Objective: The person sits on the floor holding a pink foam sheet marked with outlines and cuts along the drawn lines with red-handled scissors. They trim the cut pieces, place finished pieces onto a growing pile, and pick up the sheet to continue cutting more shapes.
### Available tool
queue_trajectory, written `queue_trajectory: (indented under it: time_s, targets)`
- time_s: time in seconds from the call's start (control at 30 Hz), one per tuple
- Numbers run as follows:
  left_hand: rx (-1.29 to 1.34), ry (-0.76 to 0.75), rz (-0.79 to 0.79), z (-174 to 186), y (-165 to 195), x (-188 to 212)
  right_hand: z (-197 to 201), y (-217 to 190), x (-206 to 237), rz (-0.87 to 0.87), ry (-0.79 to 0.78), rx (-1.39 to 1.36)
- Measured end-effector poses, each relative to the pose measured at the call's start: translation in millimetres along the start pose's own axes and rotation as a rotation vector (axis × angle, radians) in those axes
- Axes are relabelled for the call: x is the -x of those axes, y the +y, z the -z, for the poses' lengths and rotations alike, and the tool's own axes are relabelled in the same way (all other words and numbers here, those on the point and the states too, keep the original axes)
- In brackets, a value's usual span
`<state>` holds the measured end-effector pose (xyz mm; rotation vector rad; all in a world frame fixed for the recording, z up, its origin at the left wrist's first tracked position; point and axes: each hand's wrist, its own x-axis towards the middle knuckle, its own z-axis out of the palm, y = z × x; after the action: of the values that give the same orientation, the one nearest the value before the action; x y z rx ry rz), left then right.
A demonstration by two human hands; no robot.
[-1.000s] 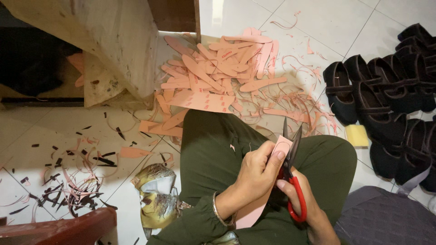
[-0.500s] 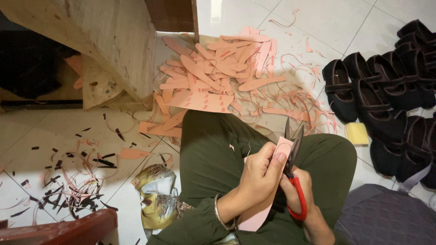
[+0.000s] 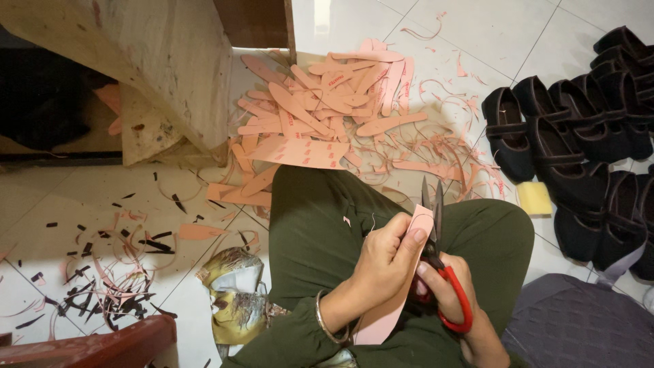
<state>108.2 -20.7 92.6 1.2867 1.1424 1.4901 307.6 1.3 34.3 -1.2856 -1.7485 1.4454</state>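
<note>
Over the lap, seen from the head camera, the left hand point(image 3: 381, 262) pinches a pink insole point(image 3: 395, 286) between thumb and fingers, its grip closed on the upper half of the strip, with the thumb pressed just below the rounded tip. Beside that grip, the right hand point(image 3: 449, 293) has its fingers through the red handles of the scissors point(image 3: 436, 252), closed around them; the dark blades point up and away, standing only slightly apart, right against the insole's edge near its tip.

The insole looks thin, light and bendy, like a sheet of foam or card: it would flop if held only at one end, so a pinch close to the blades seems the place to steady it. It is not fragile, but the edge would likely crease under a hard squeeze. The lower end hangs free below the left wrist, over the green trousers point(image 3: 320, 218).

Beyond the blades, a loose pile of cut pink insoles point(image 3: 320, 116) lies on the tiled floor point(image 3: 477, 27), ringed by thin curled trimmings point(image 3: 456, 157). To the right of the scissors sit rows of black shoes point(image 3: 579, 143) and a yellow sponge point(image 3: 535, 199), near the knee. To the left of the holding hand lie crumpled wrappers point(image 3: 235, 293) and dark scraps point(image 3: 102, 272). Open room is mostly straight ahead and leftward.
</note>
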Motion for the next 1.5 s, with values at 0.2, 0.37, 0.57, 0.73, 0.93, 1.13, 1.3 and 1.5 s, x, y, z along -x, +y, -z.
queue_trajectory:
  time_s: [0.2,0.37,0.57,0.73,0.93,1.13,1.3,1.5]
  targets:
    - [0.062,-0.068,0.085,2.0,-3.0,2.1,7.8,4.1,-4.6,-0.094,0.169,-0.114]
    - [-0.074,-0.236,0.062,-0.7,-12.8,14.5,34.8,-7.3,-15.4,-0.072,0.103,-0.375]
    - [-0.13,-0.752,0.114,22.7,-40.6,27.4,53.3,-2.0,-3.5,-0.095,0.236,-0.2]
    - [0.363,-0.789,0.434,84.0,-41.9,9.2,76.9,1.3,-3.9,-0.04,0.166,-0.35]
    - [1.245,-0.502,0.468,90.8,-26.5,0.0,40.5,1.2,-10.2,0.083,0.374,-0.625]
    - [0.665,-0.453,0.136,14.4,-29.9,18.3,-0.6,0.2,-16.0,0.135,0.222,-0.684]
    - [0.55,-0.159,0.17,-2.4,-36.2,17.9,10.5,15.1,-11.7,0.126,0.075,-0.426]
    - [0.598,-0.012,0.057,-2.2,-24.9,20.9,16.8,39.2,1.6,0.075,-0.035,-0.37]
